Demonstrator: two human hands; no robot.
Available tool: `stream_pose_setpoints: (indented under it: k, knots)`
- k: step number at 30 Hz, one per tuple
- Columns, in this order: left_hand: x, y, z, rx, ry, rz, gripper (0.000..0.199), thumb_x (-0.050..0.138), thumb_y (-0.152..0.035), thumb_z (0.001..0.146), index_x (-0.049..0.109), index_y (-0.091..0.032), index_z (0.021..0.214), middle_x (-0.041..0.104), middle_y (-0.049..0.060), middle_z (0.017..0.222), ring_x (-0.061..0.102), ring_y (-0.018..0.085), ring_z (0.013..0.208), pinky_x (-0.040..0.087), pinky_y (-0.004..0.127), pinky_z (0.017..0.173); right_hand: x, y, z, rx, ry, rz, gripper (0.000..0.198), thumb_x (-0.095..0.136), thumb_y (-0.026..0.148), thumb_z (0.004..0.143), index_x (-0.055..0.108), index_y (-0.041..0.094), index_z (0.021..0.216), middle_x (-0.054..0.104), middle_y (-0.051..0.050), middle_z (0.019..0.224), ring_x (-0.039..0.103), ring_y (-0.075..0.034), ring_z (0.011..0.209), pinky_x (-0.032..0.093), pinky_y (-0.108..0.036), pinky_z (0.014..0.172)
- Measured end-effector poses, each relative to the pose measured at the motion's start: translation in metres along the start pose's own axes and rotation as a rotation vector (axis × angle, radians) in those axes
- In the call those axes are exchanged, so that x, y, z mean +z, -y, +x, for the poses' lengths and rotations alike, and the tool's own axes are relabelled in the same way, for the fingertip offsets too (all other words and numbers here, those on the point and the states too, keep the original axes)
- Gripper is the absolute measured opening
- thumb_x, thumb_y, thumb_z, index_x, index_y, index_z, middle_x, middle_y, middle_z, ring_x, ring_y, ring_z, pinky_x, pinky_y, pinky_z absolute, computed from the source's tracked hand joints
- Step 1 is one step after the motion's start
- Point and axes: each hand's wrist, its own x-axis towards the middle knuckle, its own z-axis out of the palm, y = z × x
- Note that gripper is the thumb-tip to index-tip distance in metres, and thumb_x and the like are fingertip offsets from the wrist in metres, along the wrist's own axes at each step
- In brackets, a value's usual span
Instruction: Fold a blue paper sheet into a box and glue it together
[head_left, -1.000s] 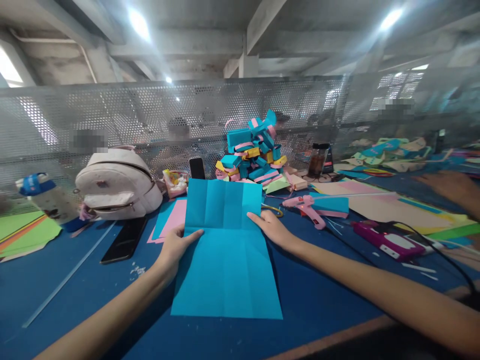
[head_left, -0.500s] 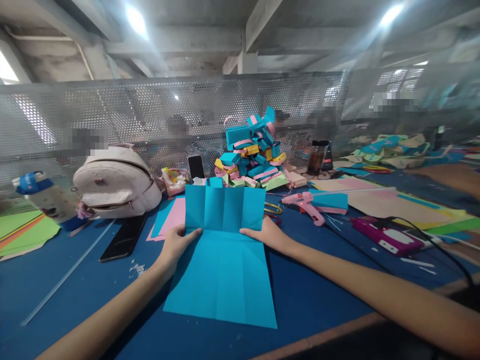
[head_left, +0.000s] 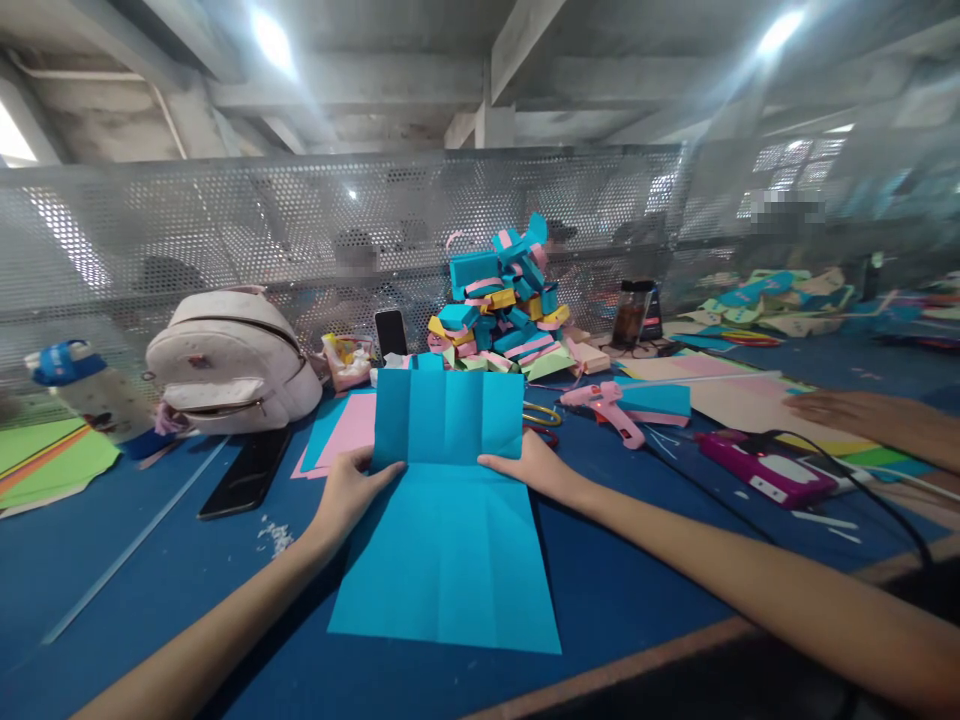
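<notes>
A creased blue sheet of paper (head_left: pixel 457 550) lies in front of me on the blue table, its far part bent upward along a crosswise fold. Lengthwise creases run through it. My left hand (head_left: pixel 356 490) grips the left edge near that fold, thumb on the near face and fingers mostly hidden behind. At the right edge my right hand (head_left: pixel 532 468) holds the paper the same way, its thumb pointing inward. Beyond the sheet rises a pile of folded blue, pink and yellow paper pieces (head_left: pixel 495 310).
On the left are a white backpack (head_left: pixel 232 365), a bottle (head_left: pixel 97 400) and a black phone (head_left: pixel 246 473). To the right lie a pink glue gun (head_left: pixel 611 408), a purple power bank (head_left: pixel 765 468) with cables, and paper sheets. Another person's hand (head_left: pixel 847 415) rests at far right.
The raised part of the blue sheet has shifted slightly, while both my hands keep their grip. Another person's hand has reached in over the papers at the right.
</notes>
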Motion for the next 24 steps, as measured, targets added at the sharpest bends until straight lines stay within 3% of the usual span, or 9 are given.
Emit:
stream_pose_setpoints:
  k: [6, 14, 24]
  knots:
    - [-0.0016, 0.0001, -0.0013, 0.047, 0.002, 0.074, 0.029, 0.078, -0.043, 0.062, 0.075, -0.017, 0.075, 0.076, 0.004, 0.08, 0.068, 0.029, 0.079, 0.052, 0.032, 0.068, -0.0012, 0.0023, -0.0014, -0.026, 0.033, -0.001, 0.033, 0.067, 0.049, 0.079, 0.068, 0.019, 0.092, 0.073, -0.009, 0.086, 0.067, -0.033, 0.093, 0.055, -0.041, 0.078]
    - [-0.0028, 0.0071, 0.0023, 0.07, -0.001, 0.116, 0.029, 0.074, -0.044, 0.067, 0.075, -0.016, 0.075, 0.075, 0.006, 0.078, 0.067, 0.026, 0.071, 0.05, 0.03, 0.064, -0.0028, 0.0033, 0.0002, -0.103, 0.018, 0.059, 0.056, 0.066, 0.053, 0.078, 0.061, 0.019, 0.121, 0.063, -0.012, 0.126, 0.057, -0.034, 0.119, 0.046, -0.048, 0.102]
    - [-0.0049, 0.0028, 0.0018, 0.095, 0.006, 0.103, 0.028, 0.072, -0.043, 0.069, 0.076, -0.017, 0.079, 0.076, 0.006, 0.081, 0.068, 0.025, 0.072, 0.05, 0.029, 0.062, -0.0038, 0.0046, -0.0002, -0.089, 0.009, 0.052, 0.056, 0.067, 0.051, 0.078, 0.06, 0.019, 0.123, 0.06, -0.013, 0.13, 0.055, -0.034, 0.122, 0.045, -0.051, 0.104]
